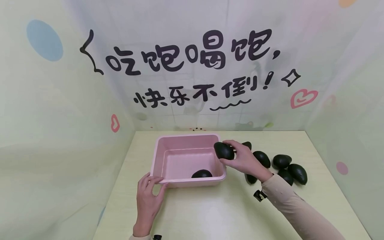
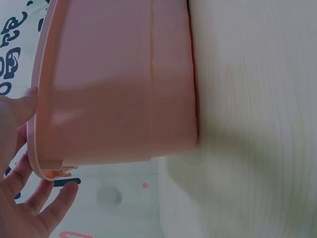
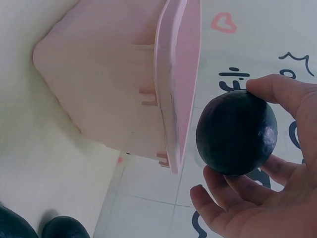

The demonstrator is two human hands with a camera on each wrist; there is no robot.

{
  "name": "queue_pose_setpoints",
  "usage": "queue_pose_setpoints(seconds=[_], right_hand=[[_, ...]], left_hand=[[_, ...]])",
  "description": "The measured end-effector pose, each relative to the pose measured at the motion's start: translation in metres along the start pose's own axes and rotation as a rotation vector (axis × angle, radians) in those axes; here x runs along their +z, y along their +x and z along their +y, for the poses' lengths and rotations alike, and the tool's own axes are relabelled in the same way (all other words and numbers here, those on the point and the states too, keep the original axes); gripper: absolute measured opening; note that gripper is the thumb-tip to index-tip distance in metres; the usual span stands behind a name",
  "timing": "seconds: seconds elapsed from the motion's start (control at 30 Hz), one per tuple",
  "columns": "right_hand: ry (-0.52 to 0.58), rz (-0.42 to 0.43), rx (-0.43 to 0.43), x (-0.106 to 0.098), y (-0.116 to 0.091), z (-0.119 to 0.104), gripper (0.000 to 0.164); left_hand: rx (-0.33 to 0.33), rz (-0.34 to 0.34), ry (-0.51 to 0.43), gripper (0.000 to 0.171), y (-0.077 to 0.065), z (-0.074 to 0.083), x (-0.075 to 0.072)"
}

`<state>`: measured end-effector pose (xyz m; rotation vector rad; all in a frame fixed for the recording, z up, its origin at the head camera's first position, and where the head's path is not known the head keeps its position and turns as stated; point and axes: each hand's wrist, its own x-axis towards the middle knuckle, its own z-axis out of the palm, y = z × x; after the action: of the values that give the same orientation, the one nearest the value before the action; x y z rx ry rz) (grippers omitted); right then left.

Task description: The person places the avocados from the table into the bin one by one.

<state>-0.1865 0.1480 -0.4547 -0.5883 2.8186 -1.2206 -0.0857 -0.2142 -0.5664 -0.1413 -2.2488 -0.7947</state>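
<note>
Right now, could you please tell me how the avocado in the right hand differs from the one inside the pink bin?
The held avocado is in the right hand's grip; the binned avocado is untouched. The held avocado is raised near the pink bin's right rim, while the binned avocado lies low by its front wall. Both are dark and rounded.

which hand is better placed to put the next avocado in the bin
Probably the right hand: it holds an avocado near the right side of the pink bin, while the left hand grips the bin's near-left corner.
</note>
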Motion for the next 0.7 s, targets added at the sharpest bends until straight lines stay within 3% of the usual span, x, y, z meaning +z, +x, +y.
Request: queue_pose_setpoints(seconds=[0.7], right_hand=[[-0.01, -0.048, -0.024, 0.012, 0.017, -0.006, 0.068]], left_hand=[[-0.014, 0.006, -0.021, 0.032, -0.002, -0.002, 0.002]])
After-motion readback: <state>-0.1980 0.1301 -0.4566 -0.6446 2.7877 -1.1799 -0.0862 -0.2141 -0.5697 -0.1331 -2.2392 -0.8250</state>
